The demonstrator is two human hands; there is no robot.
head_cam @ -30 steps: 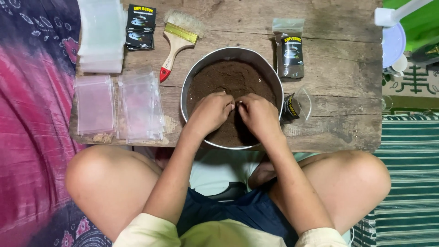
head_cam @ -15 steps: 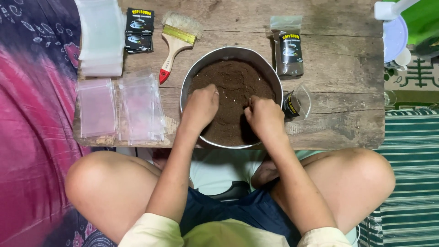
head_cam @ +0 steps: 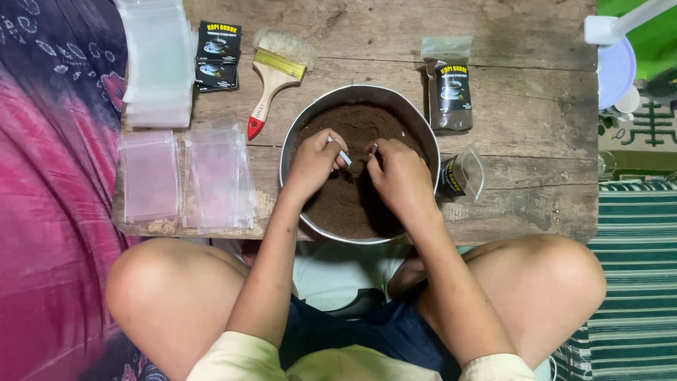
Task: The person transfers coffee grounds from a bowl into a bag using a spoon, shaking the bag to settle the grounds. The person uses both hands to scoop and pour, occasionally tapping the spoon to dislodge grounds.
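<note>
Table [head_cam: 536,106] is rough, weathered bare wood, cracked and matt. Bowl [head_cam: 428,134] is smooth shiny metal, filled with matt, fine-grained brown powder [head_cam: 360,127]; the brush [head_cam: 271,77] has a varnished wood handle with a glossy red tip, a metal band and pale bristles. Clear bags [head_cam: 215,176] and the filled pouch [head_cam: 451,85] are glossy thin plastic; the cloth [head_cam: 49,212] at the left is soft matt fabric.

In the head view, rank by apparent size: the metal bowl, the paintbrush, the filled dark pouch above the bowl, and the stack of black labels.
1. Metal bowl, clearly largest.
2. Paintbrush.
3. Filled pouch.
4. Label stack, smallest.
Brush and pouch look close in area, so their order is unsure. All lie on the same board, so nearness hardly matters.
</note>
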